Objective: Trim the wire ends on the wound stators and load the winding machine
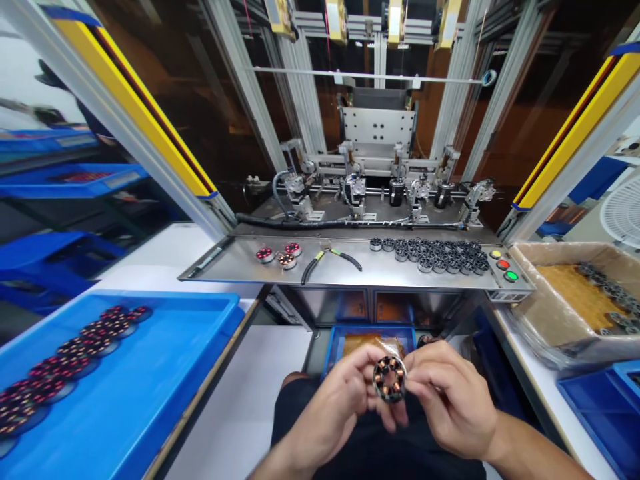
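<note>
Low in the middle of the head view, both my hands hold one small round motor stator (389, 378) with copper windings. My left hand (336, 397) pinches its left rim with closed fingers. My right hand (450, 393) grips its right side, fingers curled round it. On the steel shelf (350, 270) ahead lie three wound stators (280, 255), a pair of pliers (327, 259) and a cluster of several bare dark stators (435, 255).
A blue tray (150, 387) at the left carries a row of several wound stators (65, 353). A cardboard box (565, 300) at the right holds more parts. Three coloured buttons (503, 265) sit at the shelf's right end. The winding machine (375, 180) stands behind.
</note>
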`<state>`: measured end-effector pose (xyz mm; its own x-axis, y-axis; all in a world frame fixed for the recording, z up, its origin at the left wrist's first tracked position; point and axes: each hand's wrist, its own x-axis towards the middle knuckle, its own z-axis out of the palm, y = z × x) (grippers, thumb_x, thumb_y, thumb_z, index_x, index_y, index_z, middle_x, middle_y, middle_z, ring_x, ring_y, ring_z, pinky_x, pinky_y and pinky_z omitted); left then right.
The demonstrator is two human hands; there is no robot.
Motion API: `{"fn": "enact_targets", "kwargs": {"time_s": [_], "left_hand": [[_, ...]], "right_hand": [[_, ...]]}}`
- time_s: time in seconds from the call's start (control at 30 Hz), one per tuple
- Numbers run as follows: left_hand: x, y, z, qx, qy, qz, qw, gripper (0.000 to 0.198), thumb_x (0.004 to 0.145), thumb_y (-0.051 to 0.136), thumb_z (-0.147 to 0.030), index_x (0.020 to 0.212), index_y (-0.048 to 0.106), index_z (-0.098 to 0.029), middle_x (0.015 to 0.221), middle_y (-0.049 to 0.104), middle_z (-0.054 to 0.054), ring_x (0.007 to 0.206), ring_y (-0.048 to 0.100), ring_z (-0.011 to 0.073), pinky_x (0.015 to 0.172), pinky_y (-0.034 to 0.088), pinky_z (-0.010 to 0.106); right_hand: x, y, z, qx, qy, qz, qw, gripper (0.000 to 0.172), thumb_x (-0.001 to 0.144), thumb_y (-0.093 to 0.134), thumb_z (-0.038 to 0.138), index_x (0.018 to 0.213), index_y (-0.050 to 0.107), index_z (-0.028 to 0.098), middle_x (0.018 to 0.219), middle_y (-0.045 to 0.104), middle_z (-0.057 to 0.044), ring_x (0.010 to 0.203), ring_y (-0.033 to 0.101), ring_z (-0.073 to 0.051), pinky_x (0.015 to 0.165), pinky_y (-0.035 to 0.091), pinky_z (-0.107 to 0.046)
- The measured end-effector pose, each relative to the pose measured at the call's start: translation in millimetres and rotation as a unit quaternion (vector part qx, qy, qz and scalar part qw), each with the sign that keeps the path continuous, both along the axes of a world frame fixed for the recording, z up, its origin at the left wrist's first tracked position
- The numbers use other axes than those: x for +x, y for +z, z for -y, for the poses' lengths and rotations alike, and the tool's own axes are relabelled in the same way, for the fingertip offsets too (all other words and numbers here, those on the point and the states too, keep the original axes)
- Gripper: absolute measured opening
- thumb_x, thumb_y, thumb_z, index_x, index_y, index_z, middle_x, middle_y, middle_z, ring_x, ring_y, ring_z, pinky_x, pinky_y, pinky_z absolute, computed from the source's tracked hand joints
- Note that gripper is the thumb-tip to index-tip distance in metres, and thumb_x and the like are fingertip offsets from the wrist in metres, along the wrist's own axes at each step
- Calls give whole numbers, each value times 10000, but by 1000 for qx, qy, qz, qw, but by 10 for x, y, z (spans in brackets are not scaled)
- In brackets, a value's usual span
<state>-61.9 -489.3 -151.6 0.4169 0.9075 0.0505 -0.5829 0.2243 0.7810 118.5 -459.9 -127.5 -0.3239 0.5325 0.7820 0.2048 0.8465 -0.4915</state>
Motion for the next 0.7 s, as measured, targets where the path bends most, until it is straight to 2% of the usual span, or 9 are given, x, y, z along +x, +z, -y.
{"fn": "enact_targets", "kwargs": {"time_s": [0.03, 0.1, 0.2, 0.33, 0.4, 0.47, 0.57, 0.63, 0.7], "left_hand": [[6, -5, -5, -14, -46, -6, 999, 528, 813, 701, -638, 1004, 658, -148, 755, 726, 64, 651, 736, 156, 559, 555, 184], [18, -14, -8, -31, -68, -9, 997, 450, 840, 710, -578, 977, 632, -156, 701, 722, 45, 593, 726, 144, 507, 531, 162], [35, -24, -8, -33, -26, -6, 999, 335, 858, 747, -458, 987, 607, -183, 759, 733, 28, 651, 746, 142, 563, 552, 172], [54, -19, 4, 4, 25, 11, 1000, 317, 821, 799, -404, 1016, 635, -216, 832, 723, 5, 707, 751, 139, 613, 570, 189], [61, -3, 25, 35, 76, -8, 996, 270, 807, 822, -338, 992, 661, -227, 945, 741, 15, 735, 752, 131, 653, 590, 200], [70, 14, 51, 83, 159, -56, 982, 250, 777, 846, -213, 967, 685, -240, 1064, 751, 20, 822, 763, 134, 735, 606, 202], [83, 17, 89, 179, 280, -138, 933, 422, 719, 839, -29, 1031, 707, -282, 1129, 771, 13, 977, 764, 154, 854, 601, 191], [88, 0, 109, 214, 325, -176, 904, 534, 696, 827, 25, 1101, 700, -299, 1141, 782, 16, 1025, 760, 171, 878, 605, 195], [87, -17, 123, 218, 344, -197, 892, 582, 677, 835, 31, 1140, 695, -293, 1136, 790, 24, 1030, 764, 186, 880, 615, 205]], "right_hand": [[16, 5, -7, 21, 0, 15, 1000, 173, 1032, 499, 193, 926, 633, 167, 759, 698, -60, 674, 695, -137, 632, 593, -225], [37, 16, -15, 48, 7, 25, 999, 171, 1034, 483, 182, 947, 628, 164, 750, 688, -57, 677, 696, -139, 631, 601, -232], [33, 22, -3, 47, -5, 24, 999, 167, 1029, 489, 180, 942, 632, 173, 724, 665, -42, 645, 665, -139, 609, 596, -253], [-28, -8, 58, -24, -35, -18, 999, 157, 1012, 535, 193, 899, 642, 180, 706, 641, -33, 625, 626, -139, 567, 553, -251], [-72, -42, 89, -78, -31, -62, 995, 164, 1003, 556, 198, 865, 643, 182, 694, 626, -24, 629, 609, -135, 564, 526, -239], [-115, -93, 109, -151, -25, -109, 982, 205, 995, 573, 218, 803, 635, 182, 679, 604, -12, 627, 589, -125, 565, 500, -224], [-168, -203, 114, -314, 13, -171, 934, 303, 981, 608, 302, 707, 599, 175, 635, 558, 8, 575, 542, -107, 540, 460, -214], [-196, -278, 105, -432, 62, -207, 875, 373, 958, 643, 402, 674, 575, 169, 597, 531, 22, 534, 503, -95, 515, 426, -213], [-220, -333, 96, -518, 97, -233, 817, 428, 915, 683, 491, 666, 568, 163, 567, 525, 29, 503, 465, -84, 489, 382, -209]]}}
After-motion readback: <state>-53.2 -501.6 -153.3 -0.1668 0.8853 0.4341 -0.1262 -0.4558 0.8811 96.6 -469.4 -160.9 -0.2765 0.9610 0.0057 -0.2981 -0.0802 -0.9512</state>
